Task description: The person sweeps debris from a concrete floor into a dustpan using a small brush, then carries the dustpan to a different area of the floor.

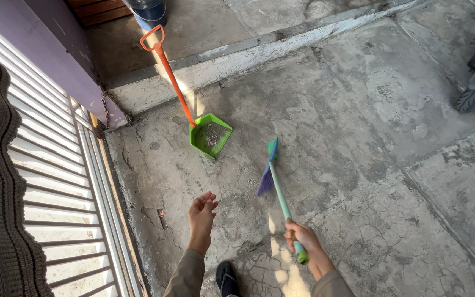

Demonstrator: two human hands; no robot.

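Two hands: right hand (302, 239) grips broom (273, 173), bristles blurred; left hand (201, 213) open, empty.

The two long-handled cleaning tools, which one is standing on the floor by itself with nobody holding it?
The green dustpan with the orange handle; it stands free on the concrete. The other, the broom with the teal handle, is gripped by the right hand.

Head camera looks steeply down at the near concrete floor (358, 137).

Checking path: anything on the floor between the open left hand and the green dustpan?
Nothing visible. Only bare cracked concrete floor lies between the left hand and the dustpan; the broom, in the right hand, sits off to the side.
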